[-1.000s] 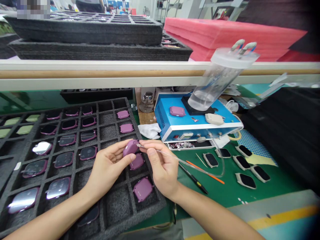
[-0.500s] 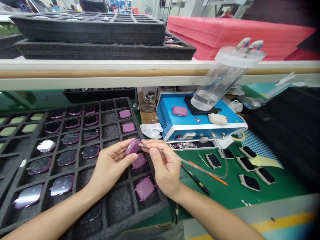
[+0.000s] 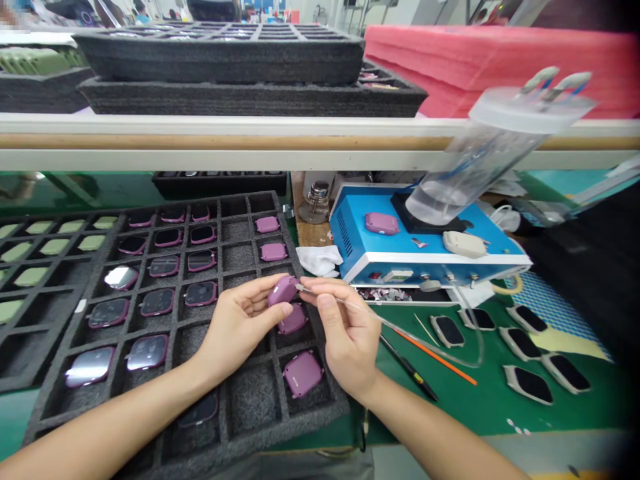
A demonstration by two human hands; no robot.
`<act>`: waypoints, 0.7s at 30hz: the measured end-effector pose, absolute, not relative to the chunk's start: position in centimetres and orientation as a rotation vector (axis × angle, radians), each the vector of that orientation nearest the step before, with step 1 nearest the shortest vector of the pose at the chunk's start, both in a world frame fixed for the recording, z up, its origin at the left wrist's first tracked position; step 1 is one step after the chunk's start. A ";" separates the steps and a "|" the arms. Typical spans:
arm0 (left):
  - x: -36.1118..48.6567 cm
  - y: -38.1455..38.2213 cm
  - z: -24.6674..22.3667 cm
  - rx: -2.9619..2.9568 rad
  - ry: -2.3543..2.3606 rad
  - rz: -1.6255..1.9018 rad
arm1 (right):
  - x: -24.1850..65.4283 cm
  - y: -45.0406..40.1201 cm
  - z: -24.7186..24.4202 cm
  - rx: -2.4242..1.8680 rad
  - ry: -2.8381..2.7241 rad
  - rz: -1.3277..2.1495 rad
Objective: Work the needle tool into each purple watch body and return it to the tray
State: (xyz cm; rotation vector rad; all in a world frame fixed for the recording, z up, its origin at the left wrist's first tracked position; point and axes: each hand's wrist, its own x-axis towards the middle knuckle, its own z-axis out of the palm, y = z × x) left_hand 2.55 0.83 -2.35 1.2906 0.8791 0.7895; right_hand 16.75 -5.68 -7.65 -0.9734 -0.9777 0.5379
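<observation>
My left hand [image 3: 245, 320] grips a purple smartwatch case [image 3: 283, 291] at its edges, tilted above the black foam tray [image 3: 255, 410]. In my right hand [image 3: 350, 333] is a thin metal nozzle [image 3: 310, 291], pinched between thumb and fingers, with a clear hose [image 3: 420, 340] trailing right. The nozzle's tip meets the right edge of the case, though whether it touches or enters is too small to tell. Just below lies another purple case [image 3: 293, 320] in a tray pocket, partly covered by my hands. A further purple case [image 3: 303, 373] sits nearer me.
A blue machine [image 3: 440, 260] bears a clear cylinder [image 3: 490, 153] and a purple case [image 3: 382, 223]. Pale watches [image 3: 527, 385], an orange stick [image 3: 435, 357] and a black pen [image 3: 410, 368] lie on the green mat. A white shelf edge [image 3: 250, 160] crosses above. Crumpled white cloth [image 3: 320, 260] lies near the tray.
The camera view has turned a little left, so everything appears shifted right. Both hands keep the same hold on the case and nozzle.
</observation>
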 end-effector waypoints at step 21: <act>2.5 1.0 -2.4 1.294 0.931 0.788 | 16.8 -5.4 -7.7 -0.974 -0.983 0.529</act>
